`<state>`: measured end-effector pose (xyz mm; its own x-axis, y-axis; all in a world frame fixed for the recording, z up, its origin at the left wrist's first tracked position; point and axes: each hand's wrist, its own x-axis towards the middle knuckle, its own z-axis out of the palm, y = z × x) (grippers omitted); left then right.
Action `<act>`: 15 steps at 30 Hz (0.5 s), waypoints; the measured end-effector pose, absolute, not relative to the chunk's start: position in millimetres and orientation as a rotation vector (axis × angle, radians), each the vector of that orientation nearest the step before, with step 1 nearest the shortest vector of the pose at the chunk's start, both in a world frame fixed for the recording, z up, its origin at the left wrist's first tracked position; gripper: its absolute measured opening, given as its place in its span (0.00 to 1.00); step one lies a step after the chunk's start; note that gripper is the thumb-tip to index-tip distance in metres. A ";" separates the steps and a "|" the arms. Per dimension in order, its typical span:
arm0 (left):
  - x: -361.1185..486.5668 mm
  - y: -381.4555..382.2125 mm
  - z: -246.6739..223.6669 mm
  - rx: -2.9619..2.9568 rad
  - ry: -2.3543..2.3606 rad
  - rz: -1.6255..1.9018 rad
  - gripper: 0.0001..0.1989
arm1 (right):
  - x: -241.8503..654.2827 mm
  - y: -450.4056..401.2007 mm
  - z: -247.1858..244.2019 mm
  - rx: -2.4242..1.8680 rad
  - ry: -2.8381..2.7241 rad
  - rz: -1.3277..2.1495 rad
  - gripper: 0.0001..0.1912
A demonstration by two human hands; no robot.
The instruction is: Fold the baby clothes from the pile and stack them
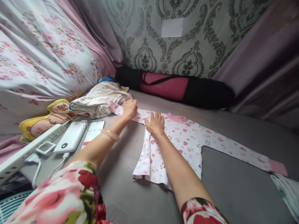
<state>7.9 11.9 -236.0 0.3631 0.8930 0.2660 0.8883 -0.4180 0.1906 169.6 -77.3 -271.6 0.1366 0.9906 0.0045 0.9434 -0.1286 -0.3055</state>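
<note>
A child's long-sleeved shirt (184, 137), white with pink hearts and flowers, lies spread out with its pink collar toward the wall. My left hand (130, 109) is closed at the left sleeve, fingers curled against the fabric; the fingertips are hidden. Flat on the shirt near the left shoulder rests my right hand (156, 123), fingers extended. Below it, the left side of the body is rippled. The right sleeve stretches out straight to its pink cuff (277, 167).
A crumpled cloth pile (100, 96) touches the left cuff. Nearby are a yellow cartoon cushion (44, 121), a power strip (28, 149), a white power bank (71, 137) and a phone (94, 132). A black-and-pink long bag (163, 85) lies along the wall; another cloth (286, 189) sits at right.
</note>
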 end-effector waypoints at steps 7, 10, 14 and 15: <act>70.8 -36.0 -287.4 2.375 1.416 0.381 0.27 | 169.0 -80.8 -262.8 -2.240 -2.016 0.275 0.37; 43.9 -20.1 -303.9 2.447 1.471 0.314 0.30 | 168.5 -77.1 -271.7 -2.197 -1.932 0.231 0.33; -8.4 11.1 -309.0 2.510 1.677 0.242 0.29 | 170.1 -70.5 -287.9 -2.156 -1.884 0.204 0.34; -21.5 19.6 -308.7 2.517 1.721 0.220 0.29 | 170.9 -68.8 -291.5 -2.154 -1.881 0.203 0.34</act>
